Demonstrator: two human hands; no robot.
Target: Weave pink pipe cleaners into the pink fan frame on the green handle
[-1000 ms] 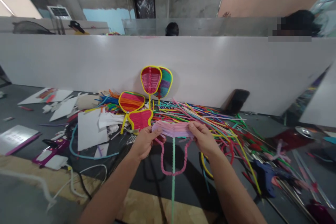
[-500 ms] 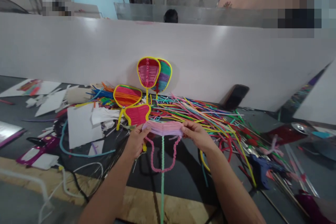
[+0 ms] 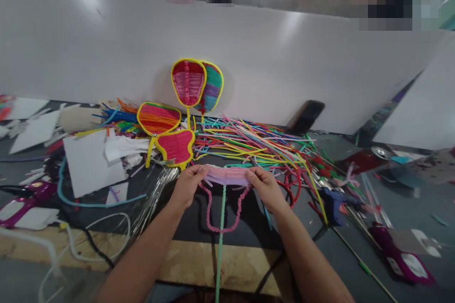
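Note:
Between my two hands is a pipe-cleaner fan (image 3: 227, 176), with a band of pink and lilac rows across its top. Below the band hangs a bare pink twisted outline, and a pale green stem runs down from the middle toward me. My left hand (image 3: 188, 183) pinches the band's left end between thumb and fingers. At the right end, my right hand (image 3: 266, 187) grips it the same way. Just beyond my left hand lies a pink butterfly-shaped fan (image 3: 176, 147) with a yellow rim. Loose pipe cleaners (image 3: 245, 144) spread behind the held piece.
Two yellow-rimmed fans (image 3: 188, 83) lean on the white partition (image 3: 259, 57), and an orange-red fan (image 3: 159, 117) lies left of them. A phone (image 3: 306, 116) leans there too. White sheets (image 3: 94, 163) are at left; a blue glue gun (image 3: 334, 204) and red can (image 3: 366, 158) at right.
The camera view has tilted down and shifted right, so the background sits higher and further left. Both hands keep their hold on the fan, which looks nearly unchanged.

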